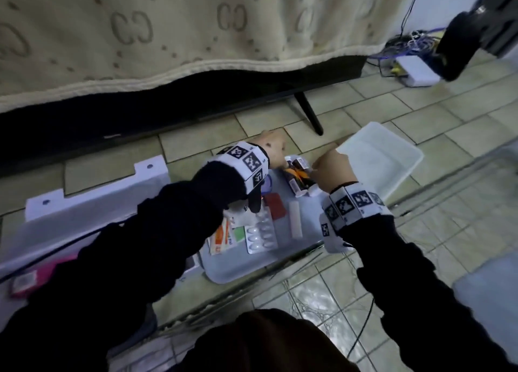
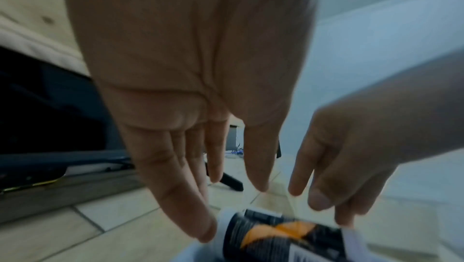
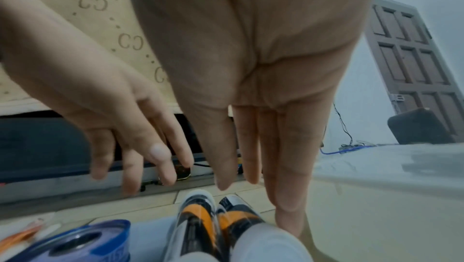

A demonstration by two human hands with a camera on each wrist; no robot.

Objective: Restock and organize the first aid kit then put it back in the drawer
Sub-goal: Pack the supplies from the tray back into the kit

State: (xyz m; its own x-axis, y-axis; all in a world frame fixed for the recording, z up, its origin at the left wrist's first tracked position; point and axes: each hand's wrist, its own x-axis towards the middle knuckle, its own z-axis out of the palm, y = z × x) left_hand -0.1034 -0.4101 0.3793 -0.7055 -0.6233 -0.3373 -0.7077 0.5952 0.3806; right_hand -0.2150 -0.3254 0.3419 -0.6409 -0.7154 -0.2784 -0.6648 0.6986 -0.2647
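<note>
The clear first aid box (image 1: pixel 238 272) lies open on the tiled floor, holding a blister pack (image 1: pixel 260 234), a red pad (image 1: pixel 276 205), a white stick (image 1: pixel 295 223) and an orange-and-white packet (image 1: pixel 221 237). Two dark bottles with orange labels (image 1: pixel 298 175) lie side by side at its far end, also seen in the right wrist view (image 3: pixel 198 220). My left hand (image 1: pixel 273 150) and right hand (image 1: pixel 332 167) hover on either side of the bottles, fingers straight and pointing down. The left little finger (image 2: pixel 200 226) touches a bottle's (image 2: pixel 283 236) white cap. Neither hand grips anything.
The box's clear lid (image 1: pixel 392 158) lies to the right. A blue tape roll (image 3: pixel 83 242) sits left of the bottles. A white drawer (image 1: pixel 92 200) with a pink item (image 1: pixel 42 273) stands at the left. A blanket-draped bed (image 1: pixel 168 35) and black leg (image 1: pixel 308 113) are beyond.
</note>
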